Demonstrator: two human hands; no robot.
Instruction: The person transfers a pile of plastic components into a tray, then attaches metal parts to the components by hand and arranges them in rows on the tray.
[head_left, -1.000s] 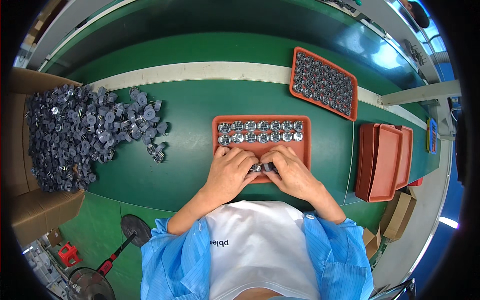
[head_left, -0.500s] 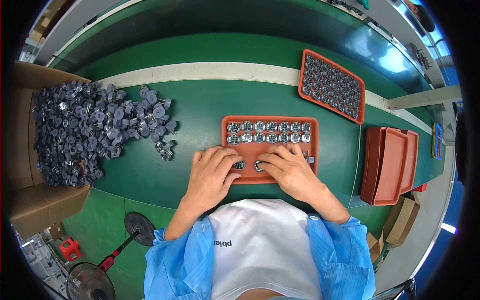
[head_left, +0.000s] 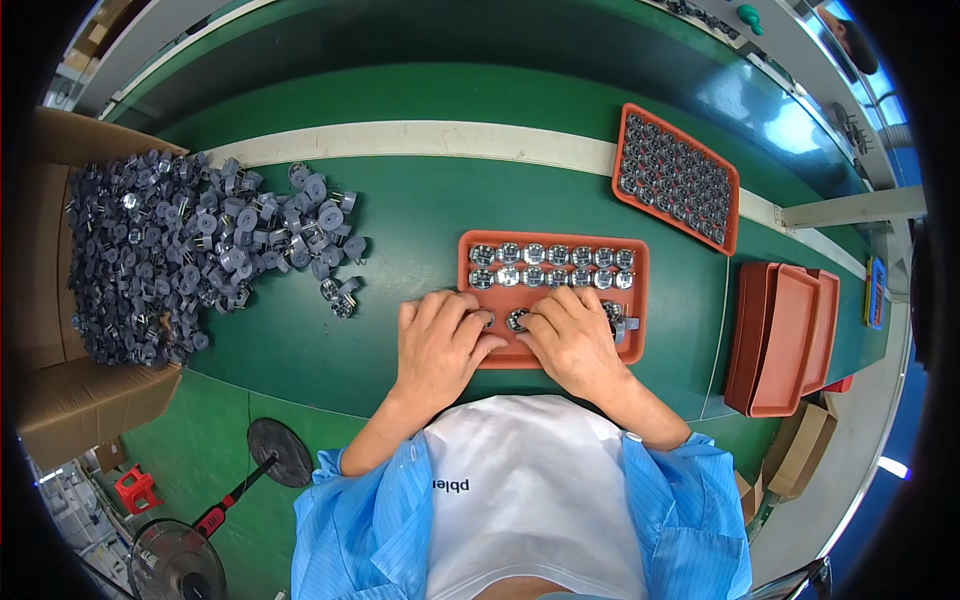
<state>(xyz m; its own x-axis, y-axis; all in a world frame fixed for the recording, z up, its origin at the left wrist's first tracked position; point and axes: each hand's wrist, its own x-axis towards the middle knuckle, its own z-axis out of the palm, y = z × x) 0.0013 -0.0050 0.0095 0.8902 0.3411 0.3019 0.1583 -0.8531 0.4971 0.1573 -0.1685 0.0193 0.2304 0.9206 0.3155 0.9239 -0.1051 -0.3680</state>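
An orange-red tray (head_left: 554, 300) lies on the green table in front of me. Two rows of small round parts with shiny faces (head_left: 534, 254) fill its far side. My left hand (head_left: 438, 338) is bent over the tray's near left, thumb and fingers closed on a round part (head_left: 488, 319) that they mostly cover. Beside it, my right hand (head_left: 576, 342) has its fingertips closed on another round part (head_left: 516, 320). Past the right hand's fingers, more parts show at the tray's right end, one a grey part on its side (head_left: 628, 324).
At left, loose grey round parts (head_left: 210, 245) spill from a cardboard box (head_left: 85, 405) onto the table. A filled tray (head_left: 731, 215) sits at the far right, partly on the white strip. Stacked orange-red trays (head_left: 785, 340) stand at right. A fan (head_left: 180, 560) is at lower left.
The whole view has shifted slightly. Relative to the tray, my right hand has moved a little left, uncovering parts at its right end. My left hand now covers more of its part.
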